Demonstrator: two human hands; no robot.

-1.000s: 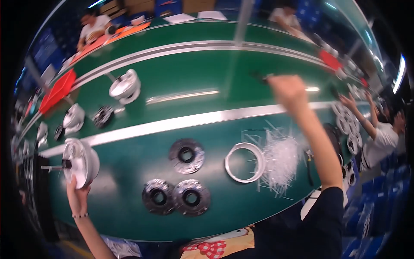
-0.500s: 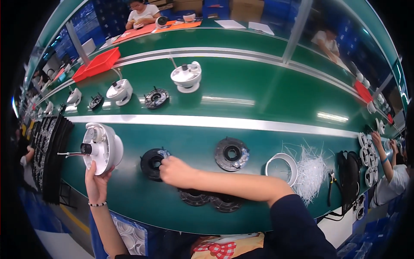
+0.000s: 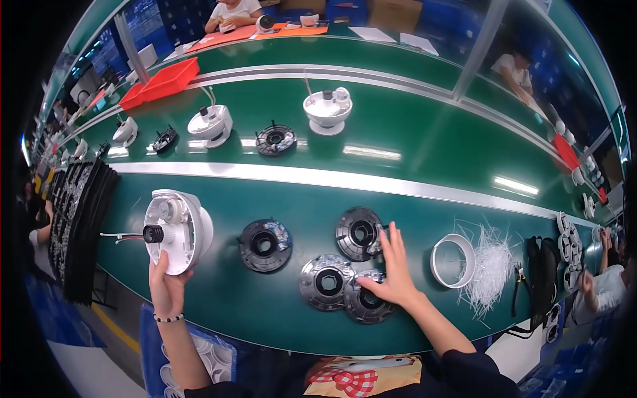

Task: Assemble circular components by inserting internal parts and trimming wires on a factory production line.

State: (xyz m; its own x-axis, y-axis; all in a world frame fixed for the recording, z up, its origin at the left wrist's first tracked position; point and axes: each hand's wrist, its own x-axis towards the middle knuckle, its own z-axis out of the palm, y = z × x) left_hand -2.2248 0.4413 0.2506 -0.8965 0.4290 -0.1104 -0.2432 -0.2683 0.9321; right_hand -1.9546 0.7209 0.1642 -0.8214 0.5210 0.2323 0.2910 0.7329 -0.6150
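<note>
Green worktable (image 3: 232,318) set along a green belt (image 3: 424,132), with a white housing (image 3: 196,229) held up at its left.
The housing was gripped at its lower edge by the left hand (image 3: 171,282), its open face, fitted with a black cylinder (image 3: 153,234) and a thin cable (image 3: 123,237), turned leftward. One black disc (image 3: 251,255) was laid apart, near its right side. Farther right, three more black discs (image 3: 318,300) were clustered, and over their right side the right hand (image 3: 395,272) was held with thumb and fingers spread wide; whether any disc was touched could not be told. Beyond that hand, a white ring (image 3: 470,262) was placed against a heap of whitish strips (image 3: 491,268), with pliers (image 3: 521,288) laid near the heap. More white housings (image 3: 328,123) were spaced out on the belt.
</note>
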